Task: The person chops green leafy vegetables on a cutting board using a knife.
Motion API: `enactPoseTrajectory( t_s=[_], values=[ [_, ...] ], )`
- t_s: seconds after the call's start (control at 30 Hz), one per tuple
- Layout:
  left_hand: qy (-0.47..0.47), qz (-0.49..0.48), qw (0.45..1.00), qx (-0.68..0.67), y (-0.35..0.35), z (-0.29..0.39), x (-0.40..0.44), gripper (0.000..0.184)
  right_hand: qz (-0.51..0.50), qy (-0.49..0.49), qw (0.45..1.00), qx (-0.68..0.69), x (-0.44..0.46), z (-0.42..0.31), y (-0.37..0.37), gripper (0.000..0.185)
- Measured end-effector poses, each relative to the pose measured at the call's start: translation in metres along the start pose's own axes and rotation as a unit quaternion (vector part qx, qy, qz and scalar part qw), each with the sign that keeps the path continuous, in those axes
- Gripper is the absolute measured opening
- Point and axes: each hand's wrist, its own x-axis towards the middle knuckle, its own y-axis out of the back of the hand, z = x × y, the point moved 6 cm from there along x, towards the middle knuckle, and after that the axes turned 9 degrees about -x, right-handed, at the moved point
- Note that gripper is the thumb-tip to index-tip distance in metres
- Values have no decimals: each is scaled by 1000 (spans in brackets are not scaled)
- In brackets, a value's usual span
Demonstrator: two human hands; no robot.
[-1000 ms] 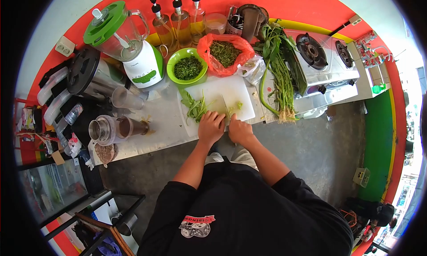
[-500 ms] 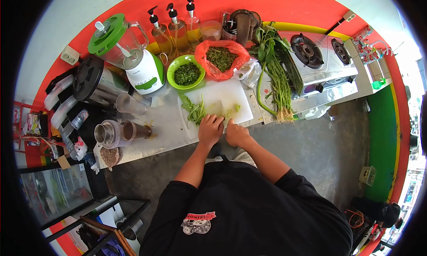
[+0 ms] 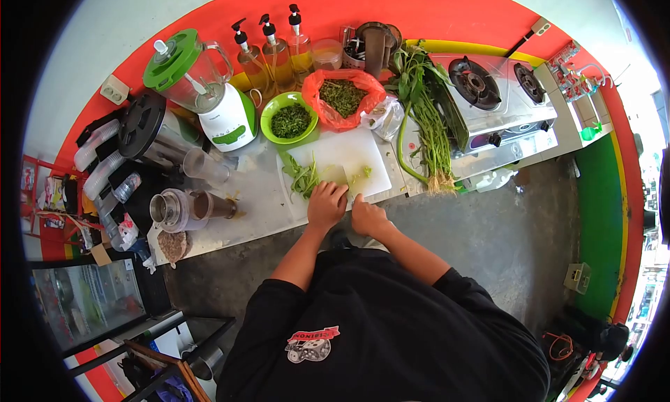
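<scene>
On a white cutting board (image 3: 366, 154) lie leafy greens (image 3: 301, 173), with a few chopped green bits (image 3: 365, 172) to the right. A wide knife blade (image 3: 336, 174) stands between the two. My right hand (image 3: 370, 216) is closed at the board's near edge, around the knife's handle, which it mostly hides. Just left of it, my left hand (image 3: 327, 203) has its fingers bent together over the stem end of the greens, close beside the blade. Behind the board sit a green bowl (image 3: 271, 113) of chopped leaves and a red plastic bag (image 3: 312, 88) of greens.
A blender (image 3: 227, 116) and pump bottles (image 3: 278, 56) stand along the wall. Long rooted greens (image 3: 434, 140) lie right of the board, beside a two-burner stove (image 3: 488, 116). Tumblers and a jar (image 3: 174, 210) occupy the counter's left side.
My view has shifted slightly. Both hands stay close together at the board's near edge, with the knife still in my right hand. The greens look much the same.
</scene>
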Motion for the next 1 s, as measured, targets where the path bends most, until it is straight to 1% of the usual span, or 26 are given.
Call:
enactPoseTrajectory(
  t_s=[0.17, 0.23, 0.33, 0.47, 0.53, 0.63, 0.8, 0.9, 1.0],
  values=[
    [-8, -10, 1000, 0, 2, 0, 3, 19, 25, 0, 1000, -2, 10, -4, 12, 34],
    [-4, -18, 1000, -2, -1, -1, 1, 18, 20, 3, 1000, 9, 10, -1, 13, 35],
    [-1, 7, 1000, -8, 1, 0, 0, 17, 13, 10, 1000, -7, -2, -1, 4, 35],
    [-1, -9, 1000, -9, 1, -2, 2, 15, 6, -2, 1000, -6, 0, -4, -1, 37],
    [-3, -16, 1000, -13, -1, 0, -1, 15, 16, 11, 1000, 0, 5, -6, 5, 41],
    [3, -8, 1000, -9, -2, -3, 1, 14, 9, -12, 1000, 14, 10, 1, 8, 44],
    [14, 19, 999, -32, 2, -2, 2, 14, 14, -11, 1000, -1, -7, 4, -9, 44],
    [14, -3, 1000, -21, 0, -3, 1, 14, 17, -11, 1000, -18, -7, -2, -6, 44],
    [12, -1, 1000, -23, -1, -5, -1, 15, 5, -6, 1000, -24, 2, -4, 1, 44]
  ],
)
